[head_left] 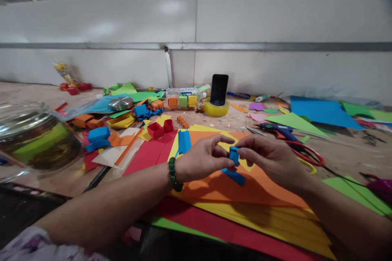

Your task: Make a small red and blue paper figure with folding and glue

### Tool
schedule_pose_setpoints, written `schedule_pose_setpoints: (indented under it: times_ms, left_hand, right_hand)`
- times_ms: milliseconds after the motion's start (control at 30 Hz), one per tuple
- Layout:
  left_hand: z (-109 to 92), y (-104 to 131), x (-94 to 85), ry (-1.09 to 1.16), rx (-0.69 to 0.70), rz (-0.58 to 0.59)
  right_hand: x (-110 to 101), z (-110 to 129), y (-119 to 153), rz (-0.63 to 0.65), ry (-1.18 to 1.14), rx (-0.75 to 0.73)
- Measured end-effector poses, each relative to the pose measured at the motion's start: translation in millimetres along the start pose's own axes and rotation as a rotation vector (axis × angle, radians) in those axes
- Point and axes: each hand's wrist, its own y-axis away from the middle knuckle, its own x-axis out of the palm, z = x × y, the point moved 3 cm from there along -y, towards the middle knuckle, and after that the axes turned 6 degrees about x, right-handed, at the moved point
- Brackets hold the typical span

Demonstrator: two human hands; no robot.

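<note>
Between my two hands is a small folded blue paper box [234, 155]. My left hand [211, 153], with a green bead bracelet at the wrist, pinches it from the left and below. From the right, my right hand [266, 157] grips its upper edge between thumb and fingertips. Just under the hands a blue paper strip [234, 177] lies on the orange paper sheet [208, 191]. Another blue paper piece [184, 142] rests to the left, on yellow paper.
At left stands a glass jug of tea [36, 142]. Small paper boxes [155, 129] and scraps spread behind my left arm. A phone [219, 89] leans upright in a yellow tape roll [216, 108]. Red-handled scissors [309, 153] and a blue glue gun [280, 130] lie right.
</note>
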Motion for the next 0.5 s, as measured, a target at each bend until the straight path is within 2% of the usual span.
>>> schedule_pose_setpoints:
  times_ms: [133, 233, 367, 500]
  left_hand:
    - [-2.3, 1.0, 1.1, -0.085, 0.112, -0.078]
    - [-3.1, 1.5, 2.6, -0.079, 0.154, -0.070]
    - [-3.5, 1.6, 2.1, -0.085, 0.143, -0.085]
    - [-4.1, 1.9, -0.1, -0.136, 0.133, -0.148]
  right_hand:
    - [4.2, -4.8, -2.6, 0.034, -0.174, 0.079]
    - [4.6, -6.4, -3.8, 0.003, -0.199, 0.086]
    - [2.2, -5.1, -1.3, -0.112, -0.056, -0.015]
    - [0.4, -2.8, 4.5, -0.252, 0.167, -0.200]
